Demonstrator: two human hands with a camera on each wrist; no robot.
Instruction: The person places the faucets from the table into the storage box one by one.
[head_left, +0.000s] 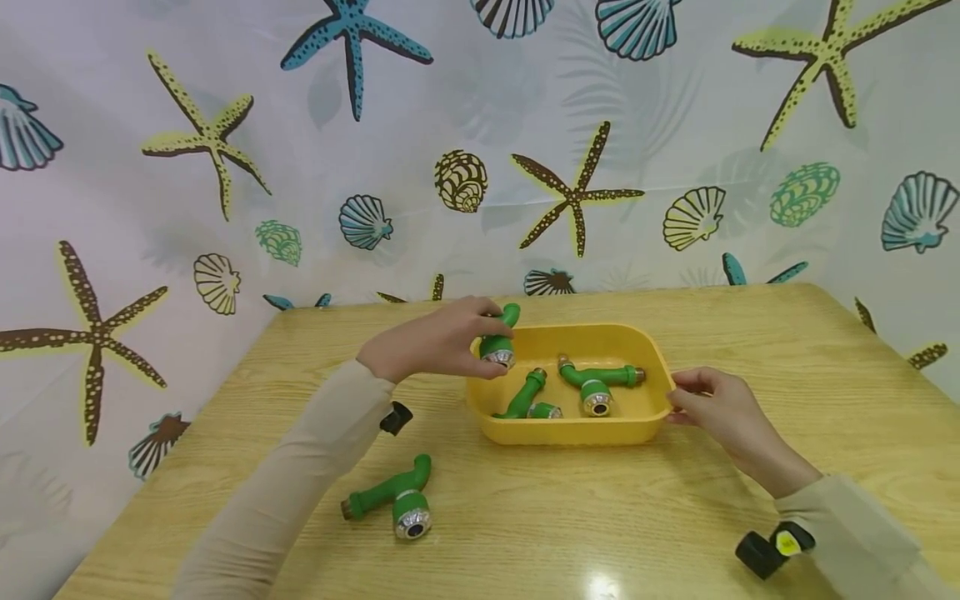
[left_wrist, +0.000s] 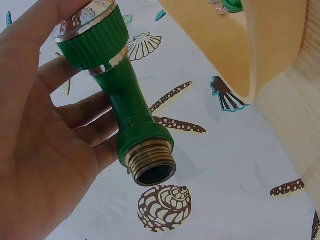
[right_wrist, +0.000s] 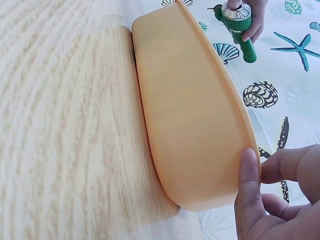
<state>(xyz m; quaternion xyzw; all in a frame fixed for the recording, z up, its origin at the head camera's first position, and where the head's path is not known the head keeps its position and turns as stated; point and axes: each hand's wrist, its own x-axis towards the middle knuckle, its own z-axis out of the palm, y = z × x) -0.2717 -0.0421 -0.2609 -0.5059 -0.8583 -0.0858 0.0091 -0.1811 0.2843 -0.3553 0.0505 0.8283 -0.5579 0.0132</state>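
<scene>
A green tap (head_left: 495, 343) with a silvery knob is in my left hand (head_left: 438, 340), held over the left end of a yellow plastic tub (head_left: 562, 431). Seen from the left wrist, thumb and fingers grip the tap (left_wrist: 120, 95) at its knob end, and its threaded brass inlet points away from the palm. My right hand (head_left: 716, 410) pinches the tub's right rim; the right wrist view has the thumb on the outer wall (right_wrist: 200, 125). Inside the tub lie two more green taps, one at left (head_left: 527, 390) and one at right (head_left: 597, 382).
Another green tap (head_left: 397, 493) lies on the wooden table (head_left: 570, 517), in front of the tub and to its left, near my left forearm. Behind the table hangs a white cloth (head_left: 420, 108) printed with shells and starfish. Each wrist wears a black strap device.
</scene>
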